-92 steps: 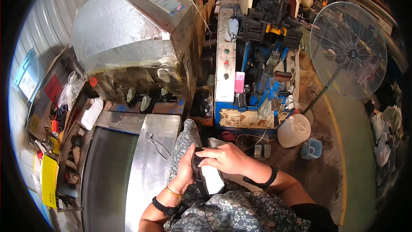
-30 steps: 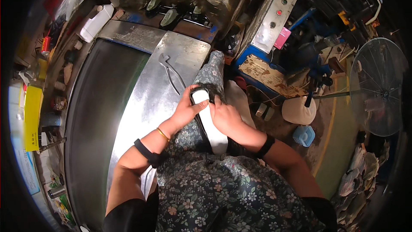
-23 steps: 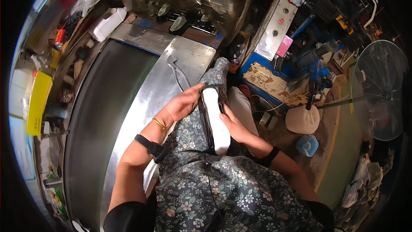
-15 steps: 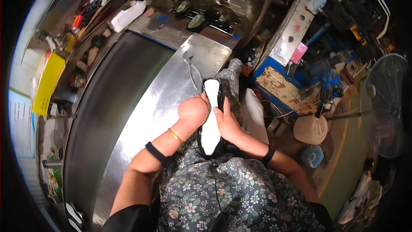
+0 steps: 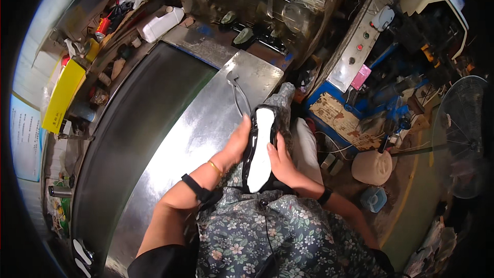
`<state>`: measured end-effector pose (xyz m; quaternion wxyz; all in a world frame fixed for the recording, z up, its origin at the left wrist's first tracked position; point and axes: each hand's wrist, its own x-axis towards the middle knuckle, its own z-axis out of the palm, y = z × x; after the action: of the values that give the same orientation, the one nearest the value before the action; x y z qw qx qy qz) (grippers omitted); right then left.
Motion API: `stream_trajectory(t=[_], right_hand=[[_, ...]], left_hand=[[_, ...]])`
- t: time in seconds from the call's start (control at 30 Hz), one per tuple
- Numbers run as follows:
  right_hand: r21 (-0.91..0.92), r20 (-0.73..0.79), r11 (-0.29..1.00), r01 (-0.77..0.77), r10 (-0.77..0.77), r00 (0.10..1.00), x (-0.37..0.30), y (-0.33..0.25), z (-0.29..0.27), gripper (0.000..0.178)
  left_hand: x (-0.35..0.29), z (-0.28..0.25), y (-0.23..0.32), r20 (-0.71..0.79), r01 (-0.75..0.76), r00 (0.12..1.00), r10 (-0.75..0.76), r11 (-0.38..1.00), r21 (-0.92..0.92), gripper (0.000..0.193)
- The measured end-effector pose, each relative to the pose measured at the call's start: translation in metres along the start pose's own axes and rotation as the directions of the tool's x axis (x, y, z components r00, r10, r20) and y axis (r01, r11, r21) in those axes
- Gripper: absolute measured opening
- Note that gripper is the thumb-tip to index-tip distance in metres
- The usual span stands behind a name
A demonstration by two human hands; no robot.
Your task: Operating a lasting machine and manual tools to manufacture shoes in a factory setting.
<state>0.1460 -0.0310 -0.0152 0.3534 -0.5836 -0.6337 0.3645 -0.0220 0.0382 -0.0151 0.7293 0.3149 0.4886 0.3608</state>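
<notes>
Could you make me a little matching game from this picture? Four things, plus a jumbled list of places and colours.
1. white-soled black shoe
2. pincers
3. small tub
4. big jug

A. light blue
B. lying on the metal sheet
C. off-white
D. between the left hand and the right hand

Pairs: 1-D, 2-B, 3-A, 4-C

A yellow box (image 5: 64,95) on the left is bearing a few dark characters near its lower end, and a pale blue-and-white sheet (image 5: 25,146) below and left of it is showing lines of fine print; all this lettering is appearing too small to read.
</notes>
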Motion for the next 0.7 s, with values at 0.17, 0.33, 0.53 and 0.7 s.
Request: stream_trajectory(t=[0.17,0.33,0.53,0.7], right_hand=[[0.484,0.274,0.669,-0.564,0.496,0.824,0.08,0.005,-0.04,0.058],[-0.129,-0.041,0.983,-0.134,0.13,0.991,0.126,-0.011,-0.006,0.041],[-0.58,0.012,0.809,0.094,-0.107,0.994,0.125,-0.037,-0.005,0.034],[0.201,0.026,0.966,-0.165,0.163,0.986,0.111,-0.031,-0.003,0.045]], left_hand=[[0.041,0.022,0.046,0.142,0.317,0.948,-0.287,0.899,-0.301,0.075],[0.043,0.018,0.053,-0.158,-0.033,0.96,0.231,0.655,0.755,0.061],[0.042,0.014,0.052,-0.149,-0.122,0.969,0.197,0.906,0.404,0.048],[0.024,0.005,0.05,0.061,0.152,0.988,-0.141,0.957,-0.246,0.034]])
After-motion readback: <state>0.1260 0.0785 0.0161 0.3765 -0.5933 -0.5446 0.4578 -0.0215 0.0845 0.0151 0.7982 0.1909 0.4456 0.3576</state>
